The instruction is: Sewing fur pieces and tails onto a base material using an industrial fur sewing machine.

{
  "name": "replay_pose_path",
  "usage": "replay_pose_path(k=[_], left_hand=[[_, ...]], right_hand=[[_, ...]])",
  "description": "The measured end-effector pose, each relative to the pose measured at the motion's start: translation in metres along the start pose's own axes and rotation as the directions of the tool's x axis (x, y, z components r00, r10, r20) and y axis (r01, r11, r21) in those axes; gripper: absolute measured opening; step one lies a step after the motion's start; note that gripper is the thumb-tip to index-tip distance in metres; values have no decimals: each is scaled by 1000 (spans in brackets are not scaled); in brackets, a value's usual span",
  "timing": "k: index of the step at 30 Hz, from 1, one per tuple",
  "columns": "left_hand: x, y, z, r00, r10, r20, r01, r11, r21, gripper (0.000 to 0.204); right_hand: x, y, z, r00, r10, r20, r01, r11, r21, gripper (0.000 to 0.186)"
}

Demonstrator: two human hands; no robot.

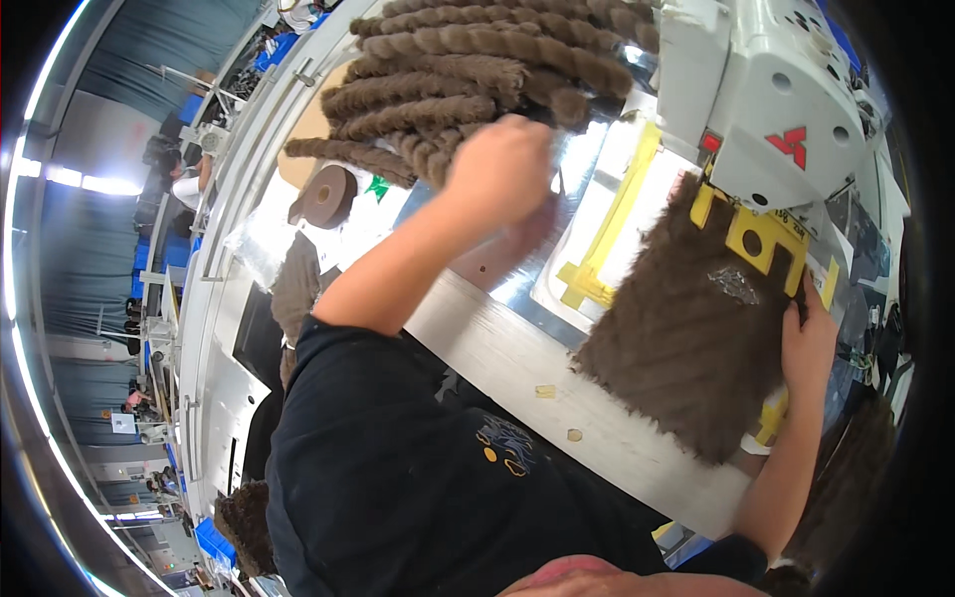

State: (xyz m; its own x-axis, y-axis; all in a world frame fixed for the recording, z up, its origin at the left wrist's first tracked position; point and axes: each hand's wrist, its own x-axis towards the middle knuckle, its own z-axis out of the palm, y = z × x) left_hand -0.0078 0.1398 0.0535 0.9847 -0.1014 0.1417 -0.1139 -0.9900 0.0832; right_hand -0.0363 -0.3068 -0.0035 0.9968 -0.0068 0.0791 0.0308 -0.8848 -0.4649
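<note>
A brown fur piece [696, 328] lies under the head of a white sewing machine [786, 109], with a yellow template plate [761, 239] on its far end. My right hand [811, 343] is at the right edge of the fur, thumb and fingers closed on it beside the plate's corner. A small clear, shiny bit [734, 286] rests on the fur. My left hand [502, 169] is raised over the shiny table, near a pile of brown twisted fur strips [438, 75]. Its fingers look curled and are partly blurred; whatever they hold is hidden.
A roll of brown tape [326, 195] lies left of my left forearm, by clear plastic [261, 239]. Yellow tape strips [617, 234] edge a white board on the machine bed. The pale table edge [517, 343] runs before my body. Another person [189, 184] works far left.
</note>
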Motion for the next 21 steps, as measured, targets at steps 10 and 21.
replay_pose_path(k=[10, 21], left_hand=[[5, -167, 16, 949, -218, -229, 265, 944, 196, 40], [-26, -2, -51, 676, 394, -623, -379, 911, 164, 29]], right_hand=[[1, -19, -6, 1000, 4, 9, -4, 1000, -25, 53], [-15, -27, -14, 994, -30, -105, 6, 975, -221, 57]])
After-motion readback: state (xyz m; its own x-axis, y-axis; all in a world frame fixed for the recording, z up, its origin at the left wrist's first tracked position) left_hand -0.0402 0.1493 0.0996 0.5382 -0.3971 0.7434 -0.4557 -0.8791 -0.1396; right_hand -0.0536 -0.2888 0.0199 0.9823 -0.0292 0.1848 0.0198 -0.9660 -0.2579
